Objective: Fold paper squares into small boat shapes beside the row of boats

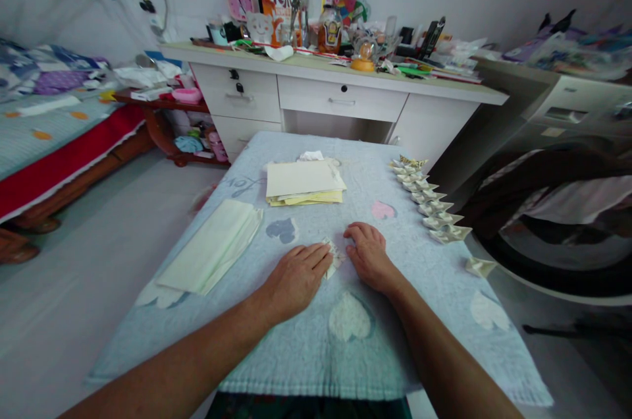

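A small folded piece of patterned paper (336,259) lies on the cloth-covered table, partly hidden under fingers. My left hand (299,279) rests on its left side with the fingers stretched out flat. Just right of the paper is my right hand (369,255), loosely bent, thumb and fingers apart, with nothing visible in it. Beyond the hands sits a stack of cream and yellow paper sheets (305,180). To the left lies a pale green folded stack of paper (210,246). Along the right edge runs a row of folded paper boats (434,208), and a single paper boat (480,266) stands nearer me.
The table's light blue cloth (306,360) has heart prints. Behind it stands a white desk (340,99) crowded with jars, bags and small items. A front-loading washing machine (567,109) is at the right, a bed (64,136) at the left.
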